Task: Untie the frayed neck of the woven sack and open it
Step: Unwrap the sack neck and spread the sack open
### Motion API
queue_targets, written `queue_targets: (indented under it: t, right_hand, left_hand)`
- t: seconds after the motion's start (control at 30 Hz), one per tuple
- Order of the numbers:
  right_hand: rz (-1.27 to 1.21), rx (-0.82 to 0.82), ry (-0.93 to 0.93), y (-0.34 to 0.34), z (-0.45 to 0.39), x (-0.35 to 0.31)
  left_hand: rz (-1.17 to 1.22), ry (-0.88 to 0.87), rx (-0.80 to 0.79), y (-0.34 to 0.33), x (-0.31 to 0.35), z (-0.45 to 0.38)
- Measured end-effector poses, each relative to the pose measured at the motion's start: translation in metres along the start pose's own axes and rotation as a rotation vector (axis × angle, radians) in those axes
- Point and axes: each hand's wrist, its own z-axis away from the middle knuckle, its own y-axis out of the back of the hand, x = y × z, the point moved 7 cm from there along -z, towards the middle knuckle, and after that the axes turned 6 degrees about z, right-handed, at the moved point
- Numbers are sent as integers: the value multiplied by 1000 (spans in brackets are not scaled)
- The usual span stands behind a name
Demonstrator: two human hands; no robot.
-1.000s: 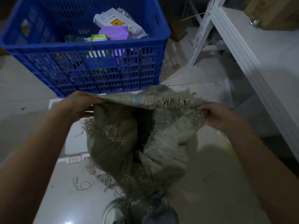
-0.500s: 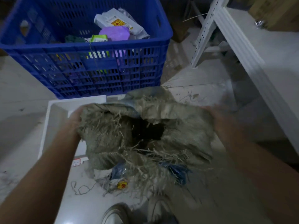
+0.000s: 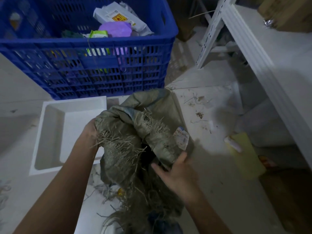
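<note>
A grey-green woven sack [image 3: 152, 115] with a frayed, stringy rim hangs in front of me above the floor. Its neck is crumpled, with a dark gap [image 3: 146, 156] showing between the folds. My left hand [image 3: 89, 134] grips the frayed left edge of the rim. My right hand [image 3: 175, 173] holds the near right fold of the neck, thumb on top. A small printed label [image 3: 181, 138] is attached to the sack's right side. The sack's lower part trails down toward my feet.
A blue slatted crate [image 3: 94, 43] holding packets stands ahead. A white foam tray [image 3: 50, 132] lies on the floor at left. A white shelf unit [image 3: 253, 53] runs along the right. A yellow pad [image 3: 244, 154] and loose fibres litter the floor.
The sack's mouth, spread wide between both hands a second ago, has been lowered and crumpled. My right hand moved inward and down to the near fold; my view tilted down.
</note>
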Motion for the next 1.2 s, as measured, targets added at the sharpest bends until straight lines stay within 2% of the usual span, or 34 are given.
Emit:
queue_targets:
  t: [0.07,0.13,0.17,0.23,0.3,0.33,0.37,0.43,0.5,0.53,0.57,0.63,0.7,0.77,0.87,0.97,1.03,1.07,1.13,1.2]
  right_hand:
    - [29,59,-58,-23,-16,12]
    - [30,125,-93,-27,-24,19]
    - [6,136,-108,-26,-28,22]
    - [-122,141,-121,-19,-37,27]
    - [-263,138,-86,-5,-45,28]
    - [-339,132,-73,2,-49,27]
    - [-433,124,-67,9,-51,27]
    - [-645,60,-99,21,-53,24]
    - [-801,-5,-154,29,-53,24]
    - [-847,-26,-155,32,-56,22]
    - [-885,-39,-145,34,-58,21]
    - [-990,-64,-125,37,-62,19]
    - [-1141,-96,-133,39,-65,17]
    - [-1283,-129,-151,41,-70,19]
    - [-1485,-177,-191,38,-72,24]
    - [-1644,-189,-260,26,-75,31]
    - [-1687,-160,-275,26,-84,41]
    - [-1708,-141,-262,28,-88,45]
    - [-1729,-143,-197,37,-89,46]
    - [-1712,-197,-58,60,-82,36]
  left_hand:
    - [94,79,-13,1,-3,6]
    - [296,44,-11,-3,0,10]
    - [403,24,-42,-3,3,15]
    - [566,128,-183,-4,0,16]
    - [526,159,-134,2,5,17]
    - [453,128,-39,11,6,14]
    - [329,26,97,23,10,11]
    - [-151,-289,396,38,26,29]
    - [-591,-619,524,17,29,66]
    - [-734,-685,523,2,22,77]
    - [-876,-666,500,-14,10,83]
    - [-1030,-477,428,-26,-24,66]
    - [-964,-310,404,-19,-45,39]
    - [-899,-232,372,-16,-60,20]
    - [-870,-248,307,-22,-80,4]
    - [-715,-365,311,-20,-73,-1]
    - [-476,-352,238,-13,-64,-4]
    - [-283,-312,186,-7,-60,-6]
    - [219,-136,9,5,-57,-9]
    - [492,57,-219,12,-52,-9]
